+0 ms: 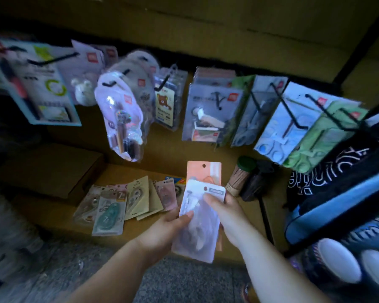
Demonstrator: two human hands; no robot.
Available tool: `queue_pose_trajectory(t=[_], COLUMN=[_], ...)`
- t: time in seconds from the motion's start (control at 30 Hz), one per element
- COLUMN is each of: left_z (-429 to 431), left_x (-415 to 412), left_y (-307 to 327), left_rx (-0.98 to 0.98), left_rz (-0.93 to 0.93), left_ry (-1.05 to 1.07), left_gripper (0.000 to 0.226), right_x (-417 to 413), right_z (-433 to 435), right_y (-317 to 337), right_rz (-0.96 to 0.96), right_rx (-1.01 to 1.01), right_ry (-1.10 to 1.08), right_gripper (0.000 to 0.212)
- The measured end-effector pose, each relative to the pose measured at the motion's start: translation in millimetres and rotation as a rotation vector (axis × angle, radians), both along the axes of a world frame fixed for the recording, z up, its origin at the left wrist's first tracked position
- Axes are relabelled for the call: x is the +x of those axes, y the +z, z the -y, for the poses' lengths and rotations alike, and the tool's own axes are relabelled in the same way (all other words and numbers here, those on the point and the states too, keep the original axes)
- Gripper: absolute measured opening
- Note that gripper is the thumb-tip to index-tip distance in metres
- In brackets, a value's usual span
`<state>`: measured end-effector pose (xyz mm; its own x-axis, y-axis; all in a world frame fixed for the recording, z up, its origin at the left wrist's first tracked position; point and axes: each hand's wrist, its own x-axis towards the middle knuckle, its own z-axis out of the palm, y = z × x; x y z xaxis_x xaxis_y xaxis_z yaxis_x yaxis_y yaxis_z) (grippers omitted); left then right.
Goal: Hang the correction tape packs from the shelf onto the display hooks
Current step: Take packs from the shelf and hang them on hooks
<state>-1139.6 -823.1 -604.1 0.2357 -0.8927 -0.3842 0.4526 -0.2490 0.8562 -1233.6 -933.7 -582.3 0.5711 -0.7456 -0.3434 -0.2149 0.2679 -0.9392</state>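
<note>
Both hands grip correction tape packs below crowded hooks.
Left hand (162, 231) and right hand (225, 213) clasp a white pack (198, 224) over a pink pack (204, 171); loose packs (118, 202), one marked "7", lie lower left.

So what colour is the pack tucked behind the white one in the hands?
Peach-pink, with a punched hang hole; the head view shows it above the white pack.
</note>
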Motion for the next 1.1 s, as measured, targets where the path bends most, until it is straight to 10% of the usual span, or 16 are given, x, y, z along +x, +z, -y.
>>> queue_pose_trajectory(t=[0.53,0.8,1.1], left_z=[-61.6,-61.6,-44.1], left_x=[-49.4,-62.3,-69.1], left_y=[140.0,199.8,234.1], left_rx=[-0.274,-0.434,-0.399], left_rz=[0.399,0.272,0.542], left_ry=[0.364,0.253,0.294], left_gripper=[0.011,0.037,0.05], right_x=[-56.1,-66.1,-93.7], right_z=[-77.7,-78.1,-46.7], right_y=[137.5,206.0,249.4], right_rz=[0.129,0.223,0.291], right_rx=[-0.5,-0.671,-0.631], right_ry=[0.012,-0.194,-0.377], right_gripper=[0.011,0.015,0.017])
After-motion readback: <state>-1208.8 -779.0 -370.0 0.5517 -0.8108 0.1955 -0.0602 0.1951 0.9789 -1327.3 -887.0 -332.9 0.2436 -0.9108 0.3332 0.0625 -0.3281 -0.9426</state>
